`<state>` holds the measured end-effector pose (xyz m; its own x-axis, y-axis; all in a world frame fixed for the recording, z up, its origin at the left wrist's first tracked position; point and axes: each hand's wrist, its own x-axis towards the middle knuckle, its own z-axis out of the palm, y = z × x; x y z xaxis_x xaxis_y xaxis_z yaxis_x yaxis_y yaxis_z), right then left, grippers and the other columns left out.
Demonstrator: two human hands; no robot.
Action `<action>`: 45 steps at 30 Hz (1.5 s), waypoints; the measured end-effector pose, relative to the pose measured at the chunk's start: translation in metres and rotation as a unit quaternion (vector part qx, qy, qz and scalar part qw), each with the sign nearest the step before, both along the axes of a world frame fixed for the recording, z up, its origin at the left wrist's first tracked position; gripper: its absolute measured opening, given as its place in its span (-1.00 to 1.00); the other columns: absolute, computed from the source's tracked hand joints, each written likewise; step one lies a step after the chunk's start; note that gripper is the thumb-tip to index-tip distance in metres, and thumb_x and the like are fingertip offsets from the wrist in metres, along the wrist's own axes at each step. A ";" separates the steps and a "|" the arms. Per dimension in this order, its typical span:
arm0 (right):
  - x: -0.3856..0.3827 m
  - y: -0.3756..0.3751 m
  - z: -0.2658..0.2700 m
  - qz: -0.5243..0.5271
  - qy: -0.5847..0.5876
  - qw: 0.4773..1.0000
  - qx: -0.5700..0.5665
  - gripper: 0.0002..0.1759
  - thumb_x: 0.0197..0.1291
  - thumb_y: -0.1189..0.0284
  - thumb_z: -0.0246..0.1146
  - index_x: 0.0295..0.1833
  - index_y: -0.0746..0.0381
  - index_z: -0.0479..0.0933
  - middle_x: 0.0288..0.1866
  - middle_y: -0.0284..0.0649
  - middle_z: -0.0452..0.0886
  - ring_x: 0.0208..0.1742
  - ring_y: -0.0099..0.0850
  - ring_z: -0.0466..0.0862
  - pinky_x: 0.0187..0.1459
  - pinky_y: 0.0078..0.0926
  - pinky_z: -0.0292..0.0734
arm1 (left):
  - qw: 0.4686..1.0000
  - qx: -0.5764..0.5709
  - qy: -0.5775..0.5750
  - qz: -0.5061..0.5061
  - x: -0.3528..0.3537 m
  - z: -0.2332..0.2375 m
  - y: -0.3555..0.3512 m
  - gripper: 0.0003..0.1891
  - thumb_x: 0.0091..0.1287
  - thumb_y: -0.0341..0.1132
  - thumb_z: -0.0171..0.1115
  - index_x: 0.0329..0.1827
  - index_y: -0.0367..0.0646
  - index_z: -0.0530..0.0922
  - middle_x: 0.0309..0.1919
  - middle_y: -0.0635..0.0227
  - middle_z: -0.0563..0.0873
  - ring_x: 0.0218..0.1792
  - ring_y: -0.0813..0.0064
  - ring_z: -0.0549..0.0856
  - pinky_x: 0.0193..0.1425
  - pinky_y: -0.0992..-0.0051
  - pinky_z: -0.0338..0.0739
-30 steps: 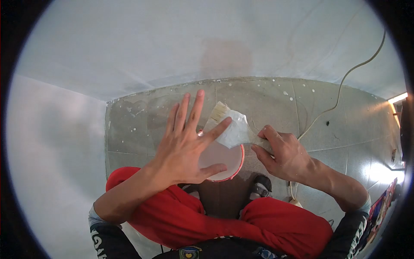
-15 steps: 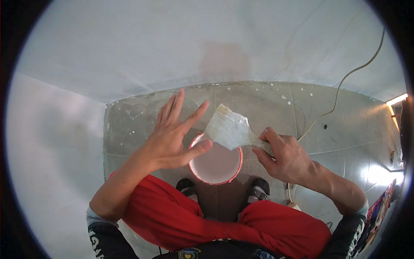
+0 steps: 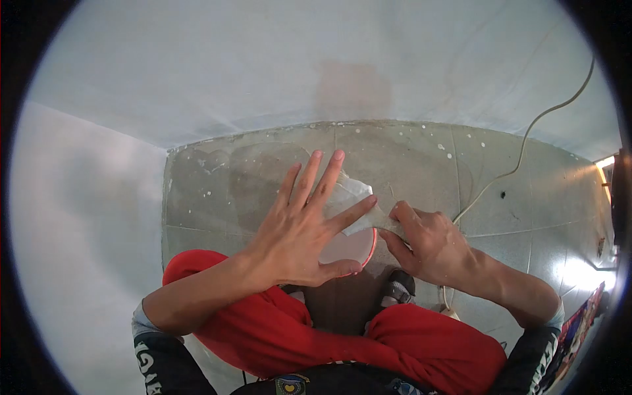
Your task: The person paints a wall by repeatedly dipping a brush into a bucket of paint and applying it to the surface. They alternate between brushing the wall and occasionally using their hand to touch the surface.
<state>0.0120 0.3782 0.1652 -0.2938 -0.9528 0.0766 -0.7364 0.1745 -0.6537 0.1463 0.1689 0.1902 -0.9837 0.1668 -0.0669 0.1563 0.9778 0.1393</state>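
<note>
A broad, whitish flat scraper [image 3: 357, 189] is held by its handle in my right hand [image 3: 431, 243], its blade pointing left. My left hand [image 3: 299, 227] has its fingers spread and covers part of the blade and the bucket; whether it touches the blade I cannot tell. Beneath both lies a red-rimmed bucket [image 3: 345, 249] of pale liquid or paste, of which only the right part shows.
A pale wall [image 3: 230, 59] rises ahead, with a pinkish patch [image 3: 352, 89] on it. Another wall stands at the left. A cable [image 3: 526, 145] runs down the wall and over the spotted tile floor [image 3: 415, 158] at the right. My shoes flank the bucket.
My left hand has moved right, from beside the scraper to over its blade and the bucket. My right hand keeps hold of the handle, and the view has shifted slightly.
</note>
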 end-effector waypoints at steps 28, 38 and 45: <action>0.000 0.009 0.008 -0.002 0.005 1.000 0.020 -0.69 0.34 0.40 0.29 -0.11 0.36 0.31 -0.49 0.04 0.56 -0.56 0.00 0.65 -0.56 -0.10 0.52 | 0.892 0.349 -0.257 0.128 -0.011 -0.020 -0.061 -0.16 0.50 0.40 -0.44 0.68 0.04 0.00 0.64 0.09 0.05 0.66 0.01 -0.18 0.66 0.00 -0.21; -0.004 0.011 0.011 -0.036 -0.006 0.999 0.020 -0.67 0.31 0.41 0.33 -0.08 0.37 0.34 -0.59 -0.01 0.54 -0.57 -0.01 0.65 -0.56 -0.13 0.51 | 0.733 0.577 -0.304 0.190 -0.016 -0.005 -0.060 -0.05 0.41 0.50 -0.62 0.68 0.03 -0.05 0.67 0.33 -0.05 0.65 0.16 -0.08 0.68 0.05 -0.25; -0.012 0.011 0.002 -0.088 -0.013 0.996 -0.027 -0.69 0.30 0.45 0.32 -0.06 0.39 0.35 -0.62 0.01 0.54 -0.60 0.01 0.62 -0.54 -0.12 0.49 | 0.742 0.582 -0.277 0.186 -0.012 -0.012 -0.063 -0.06 0.44 0.47 -0.57 0.68 -0.04 -0.04 0.67 0.30 -0.03 0.65 0.11 -0.06 0.68 0.13 -0.14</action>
